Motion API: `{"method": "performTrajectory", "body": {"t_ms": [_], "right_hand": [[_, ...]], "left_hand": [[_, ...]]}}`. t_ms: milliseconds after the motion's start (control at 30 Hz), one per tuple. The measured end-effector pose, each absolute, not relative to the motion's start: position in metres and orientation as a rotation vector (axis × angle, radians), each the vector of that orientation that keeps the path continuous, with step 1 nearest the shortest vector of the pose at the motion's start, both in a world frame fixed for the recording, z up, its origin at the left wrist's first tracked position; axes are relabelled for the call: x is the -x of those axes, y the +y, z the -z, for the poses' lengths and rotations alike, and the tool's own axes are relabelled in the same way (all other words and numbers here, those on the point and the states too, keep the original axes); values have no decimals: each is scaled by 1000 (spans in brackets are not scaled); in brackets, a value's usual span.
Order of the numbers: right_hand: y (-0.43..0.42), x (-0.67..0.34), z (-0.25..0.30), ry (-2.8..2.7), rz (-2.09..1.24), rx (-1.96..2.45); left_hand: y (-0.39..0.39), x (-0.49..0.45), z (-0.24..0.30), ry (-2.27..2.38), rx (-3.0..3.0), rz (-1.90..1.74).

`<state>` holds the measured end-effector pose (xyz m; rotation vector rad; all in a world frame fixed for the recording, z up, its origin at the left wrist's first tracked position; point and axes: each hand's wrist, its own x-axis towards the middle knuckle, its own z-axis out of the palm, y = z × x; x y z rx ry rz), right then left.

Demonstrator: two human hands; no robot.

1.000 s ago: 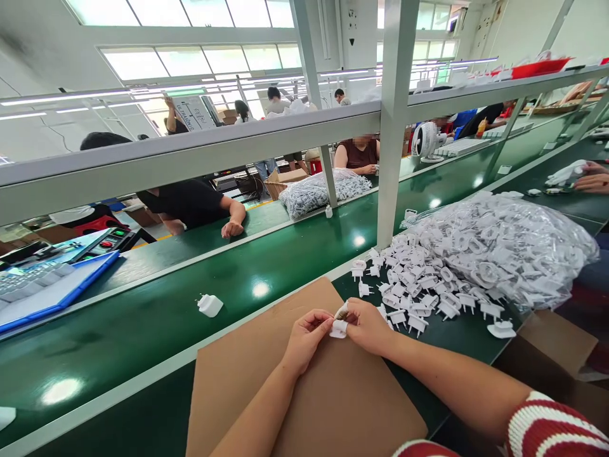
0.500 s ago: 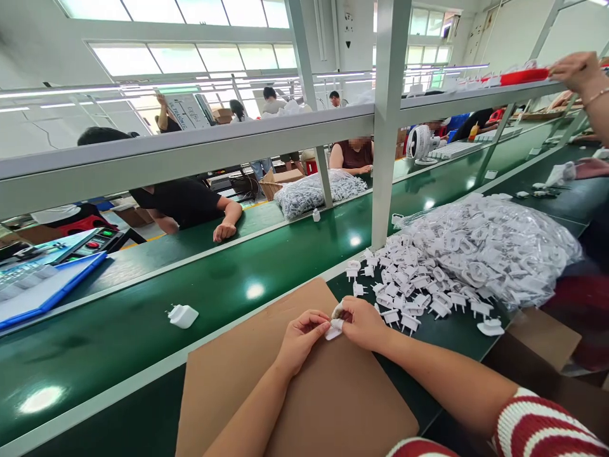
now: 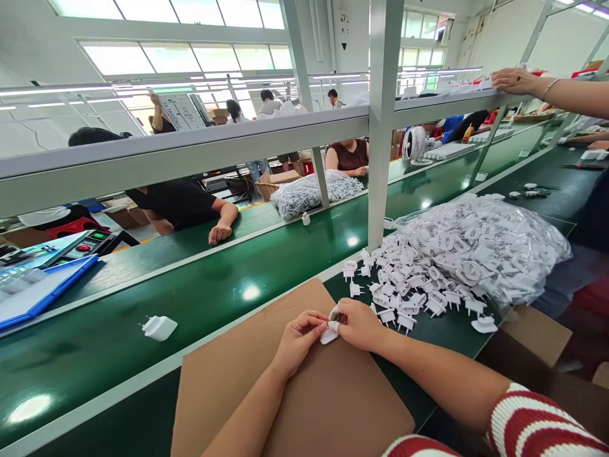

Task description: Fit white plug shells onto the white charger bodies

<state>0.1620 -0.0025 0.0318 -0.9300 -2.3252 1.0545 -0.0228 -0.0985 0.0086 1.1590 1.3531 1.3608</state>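
Note:
My left hand and my right hand meet above a brown cardboard sheet. Between their pinched fingertips is a white plastic plug part, partly covered by the fingers. White covers wrap some fingertips of my right hand. To the right of that hand lies a loose heap of white plug parts with two pins each. Behind the heap, a clear plastic bag bulges with more of the same parts.
A green conveyor belt runs past, carrying a white plug adapter. A metal post and a shelf rail stand ahead. Across the belt are a co-worker's hand, a blue-edged tray and another filled bag.
The plug adapter on the belt has moved left. At the upper right, another person's hand has shifted left along the shelf. My hands keep their pinch on the white part.

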Motion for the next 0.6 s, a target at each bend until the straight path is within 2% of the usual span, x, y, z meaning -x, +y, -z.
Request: {"method": "performTrajectory", "body": {"t_ms": [300,600], "right_hand": [[-3,-162,-28,-2357,-996,883],[-3,-162,-34,-2142,-1010,822]], "left_hand": [[-98,22,-10,1356,-1142,-1358],[-99,22,-9,1267,-1029,-1324]]}}
